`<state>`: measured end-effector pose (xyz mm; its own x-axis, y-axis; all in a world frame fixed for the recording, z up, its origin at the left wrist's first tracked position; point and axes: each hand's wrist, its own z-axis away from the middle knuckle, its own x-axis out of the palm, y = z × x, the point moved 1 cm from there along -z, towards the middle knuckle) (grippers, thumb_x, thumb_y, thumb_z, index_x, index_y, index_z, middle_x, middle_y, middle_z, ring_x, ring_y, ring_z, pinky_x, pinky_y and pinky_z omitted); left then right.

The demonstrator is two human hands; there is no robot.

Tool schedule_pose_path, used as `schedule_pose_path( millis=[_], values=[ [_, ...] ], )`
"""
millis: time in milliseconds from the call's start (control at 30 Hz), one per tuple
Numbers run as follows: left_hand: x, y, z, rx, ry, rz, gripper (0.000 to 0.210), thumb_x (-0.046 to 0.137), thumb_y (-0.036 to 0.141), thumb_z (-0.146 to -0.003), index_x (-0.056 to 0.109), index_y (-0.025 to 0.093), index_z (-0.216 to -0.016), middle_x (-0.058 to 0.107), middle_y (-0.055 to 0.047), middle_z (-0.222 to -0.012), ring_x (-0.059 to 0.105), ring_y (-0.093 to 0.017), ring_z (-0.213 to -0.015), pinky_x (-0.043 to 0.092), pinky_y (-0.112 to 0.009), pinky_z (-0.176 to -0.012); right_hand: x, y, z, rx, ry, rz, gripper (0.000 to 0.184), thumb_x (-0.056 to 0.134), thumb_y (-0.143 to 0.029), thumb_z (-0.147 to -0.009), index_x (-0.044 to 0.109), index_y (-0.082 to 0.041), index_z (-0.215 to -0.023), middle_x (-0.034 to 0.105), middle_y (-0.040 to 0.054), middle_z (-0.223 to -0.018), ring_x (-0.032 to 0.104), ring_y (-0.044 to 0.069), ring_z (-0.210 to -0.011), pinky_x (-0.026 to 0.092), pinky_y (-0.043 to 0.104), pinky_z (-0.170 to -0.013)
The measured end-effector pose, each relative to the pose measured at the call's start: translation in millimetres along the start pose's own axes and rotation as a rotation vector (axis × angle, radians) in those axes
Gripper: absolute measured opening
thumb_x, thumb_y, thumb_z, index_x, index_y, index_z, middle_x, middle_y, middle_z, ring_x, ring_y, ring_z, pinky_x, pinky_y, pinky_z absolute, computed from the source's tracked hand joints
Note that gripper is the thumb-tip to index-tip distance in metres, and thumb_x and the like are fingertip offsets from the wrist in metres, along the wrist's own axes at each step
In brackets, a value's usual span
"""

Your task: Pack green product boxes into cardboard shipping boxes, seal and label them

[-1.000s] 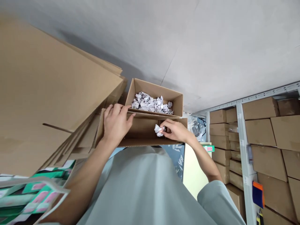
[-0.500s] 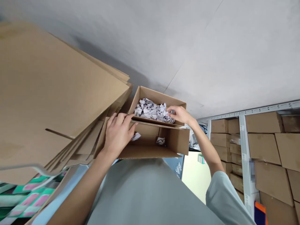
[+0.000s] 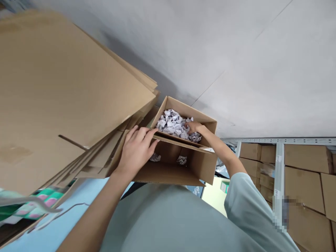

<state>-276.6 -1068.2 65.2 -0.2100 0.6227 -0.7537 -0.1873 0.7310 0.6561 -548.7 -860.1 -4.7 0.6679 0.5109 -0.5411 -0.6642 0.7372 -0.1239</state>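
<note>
My left hand (image 3: pixel 138 148) grips the top edge of the near cardboard box (image 3: pixel 168 174), fingers over the edge and thumb towards its opening. A few crumpled paper pieces (image 3: pixel 181 160) lie inside that box. Right behind it stands a second cardboard box (image 3: pixel 193 109), with a heap of crumpled paper (image 3: pixel 172 123) in it. My right hand (image 3: pixel 193 126) is down in this far box, its fingers curled into the heap. Paper partly hides those fingertips.
Flattened cardboard sheets (image 3: pixel 65 84) lean in a large stack at the left. Grey wall (image 3: pixel 236 70) rises behind the boxes. A metal shelf rack (image 3: pixel 279 164) with closed cartons (image 3: pixel 303 189) stands at the right. Green and pink packages (image 3: pixel 39 206) lie at lower left.
My right hand has gone deeper into the crumpled paper in the far box. My left hand keeps its place on the near box's edge. The view has shifted and tilted slightly.
</note>
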Motion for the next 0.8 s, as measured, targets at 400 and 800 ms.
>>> schedule_pose_path(
  millis=[400,800],
  values=[
    [-0.5,2,3,0.095,0.106,-0.035,0.038,0.05,0.036,-0.11,0.076,0.021,-0.134,0.074,-0.016,-0.116,0.073,-0.037,-0.118,0.042,-0.057,-0.13,12,-33,52,0.03,-0.015,0.03,0.05,0.087,-0.024,-0.093,0.076,-0.022,-0.141,0.084,0.0083,-0.133,0.077,0.026,-0.12,0.056,0.026,-0.097],
    [-3.2,4,4,0.127,0.137,-0.003,0.039,0.054,0.027,-0.103,0.077,0.022,-0.134,0.075,-0.017,-0.12,0.073,-0.039,-0.119,0.044,-0.061,-0.129,-25,-63,158,0.089,0.376,0.085,0.036,0.054,-0.018,-0.108,0.073,-0.023,-0.138,0.079,0.0135,-0.141,0.075,0.027,-0.125,0.054,0.034,-0.105]
  ],
)
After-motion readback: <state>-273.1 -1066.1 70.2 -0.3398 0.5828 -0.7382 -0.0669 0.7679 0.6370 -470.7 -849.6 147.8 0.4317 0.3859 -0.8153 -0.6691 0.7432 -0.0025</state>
